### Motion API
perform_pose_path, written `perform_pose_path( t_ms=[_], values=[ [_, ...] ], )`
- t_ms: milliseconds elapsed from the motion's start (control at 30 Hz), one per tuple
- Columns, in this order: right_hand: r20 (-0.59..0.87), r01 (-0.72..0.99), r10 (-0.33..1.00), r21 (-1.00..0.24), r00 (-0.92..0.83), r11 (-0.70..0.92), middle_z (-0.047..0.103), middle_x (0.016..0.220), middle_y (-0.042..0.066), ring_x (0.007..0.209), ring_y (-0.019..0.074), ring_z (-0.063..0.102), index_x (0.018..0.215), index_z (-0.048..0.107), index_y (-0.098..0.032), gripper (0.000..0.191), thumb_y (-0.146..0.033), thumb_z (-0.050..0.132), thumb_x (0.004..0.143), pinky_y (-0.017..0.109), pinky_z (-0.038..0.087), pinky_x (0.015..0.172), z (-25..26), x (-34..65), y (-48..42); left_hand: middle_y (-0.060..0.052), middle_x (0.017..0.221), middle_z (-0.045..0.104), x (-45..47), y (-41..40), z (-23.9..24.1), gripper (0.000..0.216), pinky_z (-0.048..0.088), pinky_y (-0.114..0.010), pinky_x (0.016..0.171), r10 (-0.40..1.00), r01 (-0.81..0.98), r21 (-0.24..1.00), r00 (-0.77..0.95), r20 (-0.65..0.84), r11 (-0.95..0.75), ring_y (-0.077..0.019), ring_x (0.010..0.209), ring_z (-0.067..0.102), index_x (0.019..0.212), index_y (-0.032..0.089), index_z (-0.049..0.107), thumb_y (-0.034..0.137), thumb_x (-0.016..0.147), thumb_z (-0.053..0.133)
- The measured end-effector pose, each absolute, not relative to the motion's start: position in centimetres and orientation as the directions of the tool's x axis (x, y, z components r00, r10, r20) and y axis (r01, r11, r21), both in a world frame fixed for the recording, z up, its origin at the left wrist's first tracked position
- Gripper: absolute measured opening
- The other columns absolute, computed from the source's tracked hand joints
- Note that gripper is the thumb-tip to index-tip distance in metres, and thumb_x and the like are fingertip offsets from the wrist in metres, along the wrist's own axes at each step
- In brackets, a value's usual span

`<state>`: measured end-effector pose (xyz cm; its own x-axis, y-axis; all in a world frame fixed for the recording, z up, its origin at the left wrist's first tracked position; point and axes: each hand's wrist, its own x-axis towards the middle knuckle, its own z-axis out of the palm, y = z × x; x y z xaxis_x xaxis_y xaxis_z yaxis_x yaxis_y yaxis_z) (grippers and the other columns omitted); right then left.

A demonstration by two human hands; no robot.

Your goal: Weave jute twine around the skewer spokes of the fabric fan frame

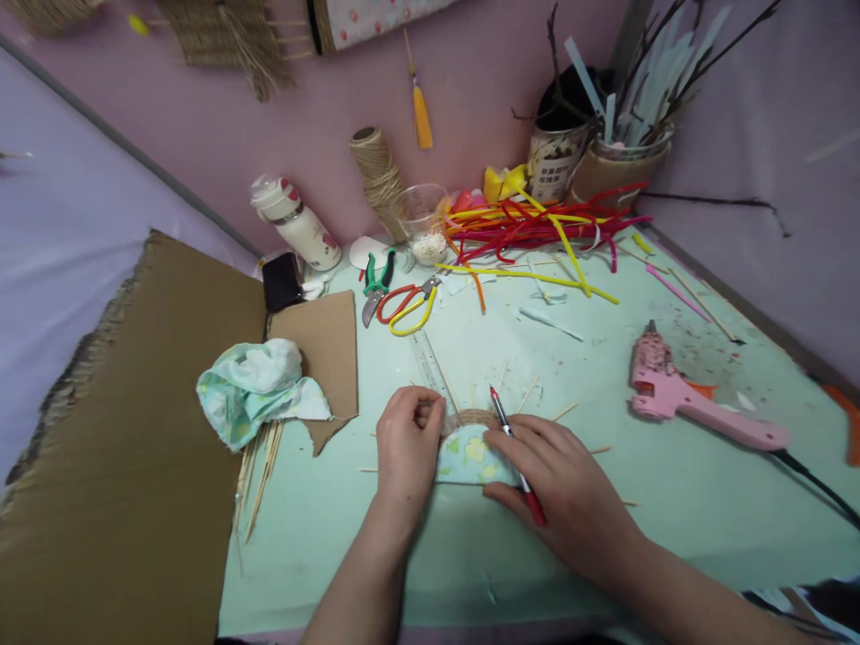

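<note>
A half-round piece covered in blue-green floral fabric [470, 455] lies flat before me. Jute twine [478, 417] edges its curve, and thin wooden sticks [564, 411] fan outward from it. At its left side my left hand [408, 439] is closed, thumb and fingers pinching the lower end of a clear ruler [428, 363] that points away from me. My right hand [561, 475] rests over the right part of the piece, with a red pen [530, 498] held between its fingers, cap end unclear. The right fingertips touch the fabric.
A pink glue gun [699, 412] with a black cord lies at right. Pliers [377, 287], scissors [409, 309] and coloured pipe cleaners [530, 224] lie at the back. Crumpled cloth [252, 390], cardboard [134, 448] and loose sticks [265, 466] are at left; a bottle [296, 224] stands behind.
</note>
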<state>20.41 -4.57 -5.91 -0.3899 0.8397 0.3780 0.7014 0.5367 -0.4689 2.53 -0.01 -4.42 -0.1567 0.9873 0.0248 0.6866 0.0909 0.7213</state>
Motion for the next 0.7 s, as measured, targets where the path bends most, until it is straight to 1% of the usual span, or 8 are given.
perform_pose_path(
  t_ms=[200, 400, 700],
  values=[
    [0.373, 0.703, 0.842, -0.470, -0.390, 0.534, 0.068, 0.099, 0.012, 0.097, 0.0273, 0.059, 0.110, 0.060, -0.014, 0.032, -0.037, 0.051, 0.090, 0.044, 0.050, 0.080, -5.80, 20.39, -4.52, -0.002, 0.078, 0.063, 2.51, 0.12, -4.44, 0.009, 0.045, -0.023, 0.062, 0.988, 0.698, 0.709, -0.155, 0.017, 0.097, -0.0110, 0.063, 0.057, 0.077, 0.018, 0.063, 0.021, 0.081, 0.055],
    [0.372, 0.700, 0.846, -0.481, -0.382, 0.528, 0.068, 0.100, 0.013, 0.097, 0.0283, 0.059, 0.111, 0.059, -0.013, 0.032, -0.036, 0.053, 0.089, 0.044, 0.049, 0.080, -5.79, 20.40, -4.54, -0.002, 0.073, 0.064, 2.46, 0.15, -4.58, 0.011, 0.045, -0.023, 0.059, 0.981, 0.690, 0.705, -0.190, -0.042, 0.164, -0.0112, 0.059, 0.057, 0.078, 0.018, 0.062, 0.026, 0.081, 0.056],
    [0.374, 0.684, 0.844, -0.499, -0.384, 0.532, 0.067, 0.101, 0.012, 0.098, 0.0278, 0.058, 0.111, 0.059, -0.013, 0.032, -0.035, 0.055, 0.088, 0.044, 0.049, 0.081, -5.76, 20.34, -4.50, -0.002, 0.074, 0.064, 2.57, 0.25, -4.54, 0.012, 0.045, -0.025, 0.061, 0.982, 0.711, 0.685, -0.187, -0.037, 0.162, -0.0119, 0.060, 0.056, 0.077, 0.017, 0.062, 0.026, 0.081, 0.055]
  ],
)
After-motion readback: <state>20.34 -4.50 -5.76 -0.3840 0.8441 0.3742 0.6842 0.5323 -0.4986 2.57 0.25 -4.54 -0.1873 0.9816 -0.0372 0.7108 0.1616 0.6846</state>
